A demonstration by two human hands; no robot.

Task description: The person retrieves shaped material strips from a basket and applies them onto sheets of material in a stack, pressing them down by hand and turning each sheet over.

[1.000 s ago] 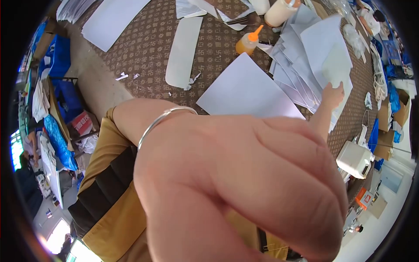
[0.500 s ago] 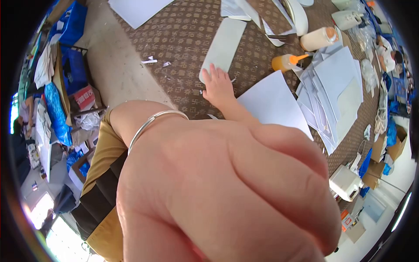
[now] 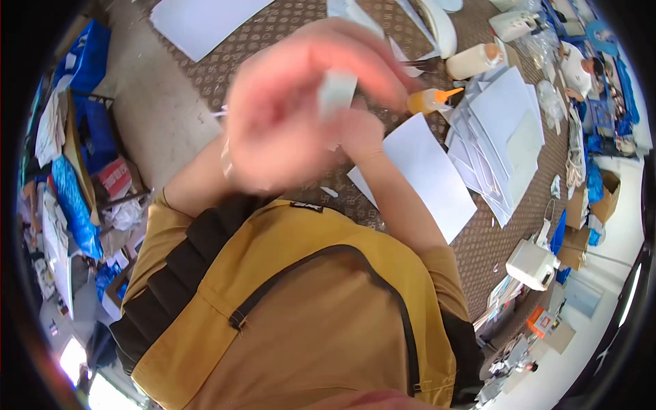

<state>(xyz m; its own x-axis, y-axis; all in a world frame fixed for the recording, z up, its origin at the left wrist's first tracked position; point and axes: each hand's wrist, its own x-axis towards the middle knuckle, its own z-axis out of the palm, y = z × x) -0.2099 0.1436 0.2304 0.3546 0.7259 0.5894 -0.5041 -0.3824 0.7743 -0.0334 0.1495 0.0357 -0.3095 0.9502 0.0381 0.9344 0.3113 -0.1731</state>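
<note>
My left hand (image 3: 301, 109), with a bracelet (image 3: 227, 160) at its wrist, is raised above the table and smeared by motion. Its fingers curve over to the right, and I cannot make out whether it grips anything. Through the gap under those fingers a pale grey piece (image 3: 338, 92) shows; it looks like the strip on the table. My right hand (image 3: 362, 133) is lower, partly behind the left, with its fingers hidden. Just right of it lies a white sheet (image 3: 427, 174). Beyond that stands a bottle with an orange nozzle (image 3: 430, 101).
A pile of white boards (image 3: 495, 140) lies on the patterned brown table cover (image 3: 471, 236). A larger cream bottle (image 3: 471, 61) and a white jug (image 3: 533, 265) stand at the right. Another sheet (image 3: 198, 27) lies at far left. A person (image 3: 577, 72) is beyond the table.
My left hand has moved away from the camera, up and forward over the table, uncovering my torso. My right hand, earlier flat on the pale strip with fingers spread, is now partly covered.
</note>
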